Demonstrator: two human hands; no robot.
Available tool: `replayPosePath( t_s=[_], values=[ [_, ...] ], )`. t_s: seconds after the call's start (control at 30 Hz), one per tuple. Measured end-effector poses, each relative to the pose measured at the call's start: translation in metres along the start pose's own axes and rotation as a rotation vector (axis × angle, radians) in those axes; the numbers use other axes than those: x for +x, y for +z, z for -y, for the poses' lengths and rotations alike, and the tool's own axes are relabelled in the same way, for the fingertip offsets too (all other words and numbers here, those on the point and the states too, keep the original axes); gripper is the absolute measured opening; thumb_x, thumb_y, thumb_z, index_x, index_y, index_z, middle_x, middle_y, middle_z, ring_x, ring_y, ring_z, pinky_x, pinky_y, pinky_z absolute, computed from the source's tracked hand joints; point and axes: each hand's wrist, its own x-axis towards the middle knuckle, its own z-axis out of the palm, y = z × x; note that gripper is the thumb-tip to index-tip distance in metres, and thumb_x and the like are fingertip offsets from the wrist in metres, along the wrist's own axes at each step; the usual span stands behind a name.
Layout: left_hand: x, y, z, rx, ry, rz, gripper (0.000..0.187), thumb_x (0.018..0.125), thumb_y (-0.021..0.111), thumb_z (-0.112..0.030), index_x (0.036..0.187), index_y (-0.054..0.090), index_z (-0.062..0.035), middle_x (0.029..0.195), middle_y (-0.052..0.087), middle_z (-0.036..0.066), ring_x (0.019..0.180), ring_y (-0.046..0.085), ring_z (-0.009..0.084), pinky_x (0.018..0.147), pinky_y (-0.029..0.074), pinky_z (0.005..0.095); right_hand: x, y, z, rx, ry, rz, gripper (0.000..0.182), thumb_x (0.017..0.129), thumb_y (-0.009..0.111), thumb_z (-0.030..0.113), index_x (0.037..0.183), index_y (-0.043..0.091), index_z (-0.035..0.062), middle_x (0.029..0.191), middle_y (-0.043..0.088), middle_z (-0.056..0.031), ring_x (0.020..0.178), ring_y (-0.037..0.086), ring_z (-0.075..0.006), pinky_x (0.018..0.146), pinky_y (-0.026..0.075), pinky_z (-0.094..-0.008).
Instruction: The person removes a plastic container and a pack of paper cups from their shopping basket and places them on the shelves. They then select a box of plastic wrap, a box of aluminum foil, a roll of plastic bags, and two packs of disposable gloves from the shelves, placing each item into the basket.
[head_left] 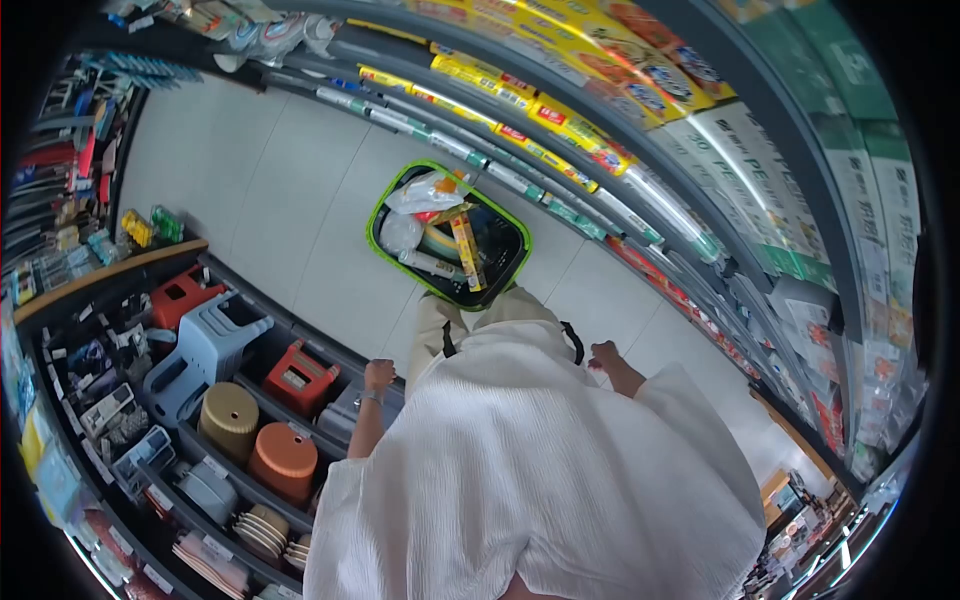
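My left hand (380,375) hangs by my left side near the low shelf, fingers curled, with a band on the wrist. No object shows in it. At my other side, my right hand (606,353) has its fingers curled, and a small red patch shows beside them that I cannot make out. In front of my legs stands a black shopping basket (514,226) with a green rim. It holds a white plastic bag (425,193), a long yellow box (466,252), a white roll-shaped pack (430,265) and other goods partly hidden.
Shelves with yellow boxes (585,135) and white-green boxes (740,180) run along the right. The low left shelf carries a blue-grey stool (215,340), red stools (300,378), a gold stool (228,420) and an orange stool (283,460). Pale floor tiles (310,190) lie between.
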Motion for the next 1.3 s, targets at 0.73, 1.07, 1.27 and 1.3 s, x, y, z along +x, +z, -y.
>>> replayPosePath(
  t_s=[0.73, 1.07, 1.27, 1.3],
  values=[
    [0.139, 0.042, -0.125, 0.485, 0.493, 0.069, 0.028, 0.089, 0.063, -0.022, 0.105, 0.068, 0.0003, 0.101, 0.072, 0.023, 0.096, 0.069, 0.0411, 0.087, 0.054, 0.0478, -0.025, 0.276, 0.227, 0.165, -0.394, 0.175, 0.027, 0.099, 0.055, 0.027, 0.104, 0.065, 0.0021, 0.090, 0.074, -0.0118, 0.072, 0.073, -0.0196, 0.058, 0.054, -0.0310],
    [0.256, 0.072, -0.192, 0.731, 0.721, -0.062, 0.045, 0.078, 0.067, -0.010, 0.118, 0.054, 0.0048, 0.116, 0.058, 0.025, 0.115, 0.054, 0.0422, 0.099, 0.046, 0.0506, 0.050, 0.443, 0.136, -0.093, -0.710, -0.088, 0.021, 0.092, 0.061, 0.022, 0.091, 0.065, 0.0011, 0.081, 0.071, -0.0186, 0.067, 0.073, -0.0267, 0.065, 0.058, -0.0409],
    [0.281, 0.094, -0.172, 1.012, 0.708, -0.206, 0.060, 0.078, 0.073, -0.026, 0.128, 0.050, -0.0030, 0.119, 0.058, 0.018, 0.115, 0.053, 0.0393, 0.097, 0.045, 0.0513, 0.042, 0.424, 0.175, -0.186, -0.746, -0.178, 0.021, 0.087, 0.062, 0.021, 0.087, 0.066, 0.0012, 0.086, 0.070, -0.0226, 0.083, 0.070, -0.0399, 0.078, 0.056, -0.0472],
    [0.277, 0.094, -0.170, 0.974, 0.694, -0.213, 0.066, 0.079, 0.075, -0.032, 0.134, 0.049, -0.0055, 0.121, 0.058, 0.019, 0.114, 0.052, 0.0404, 0.098, 0.043, 0.0523, 0.044, 0.421, 0.180, -0.188, -0.738, -0.169, 0.021, 0.087, 0.062, 0.021, 0.087, 0.066, 0.0012, 0.086, 0.070, -0.0226, 0.083, 0.070, -0.0399, 0.078, 0.056, -0.0472]
  ],
)
